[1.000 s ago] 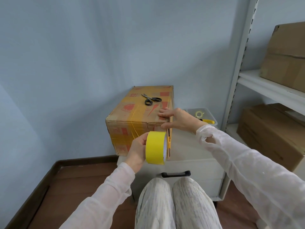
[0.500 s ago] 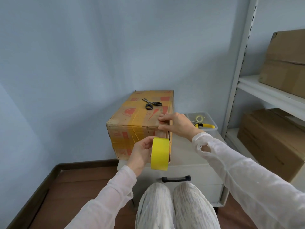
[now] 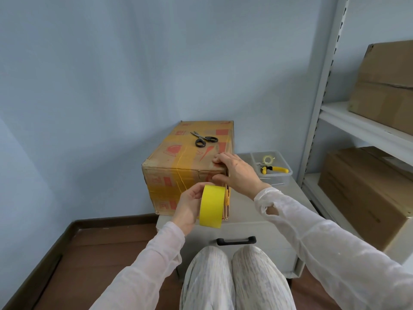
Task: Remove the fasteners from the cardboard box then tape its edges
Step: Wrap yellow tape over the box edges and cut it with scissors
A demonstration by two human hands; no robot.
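Our left fingers [image 3: 197,190] curl round the yellow tape roll [image 3: 211,206]; our right fingers [image 3: 220,158] press, nearly straight, on the near corner of the cardboard box [image 3: 178,168] on the desk [image 3: 263,211]. If we pull crooked, the tape may wrinkle or peel.

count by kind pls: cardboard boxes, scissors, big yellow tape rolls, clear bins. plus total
Cardboard boxes: 3 (box being taped, upper shelf box, lower shelf box)
Scissors: 1, lying on top of the box being taped
Yellow tape roll: 1
Clear bin: 1
Total: 6
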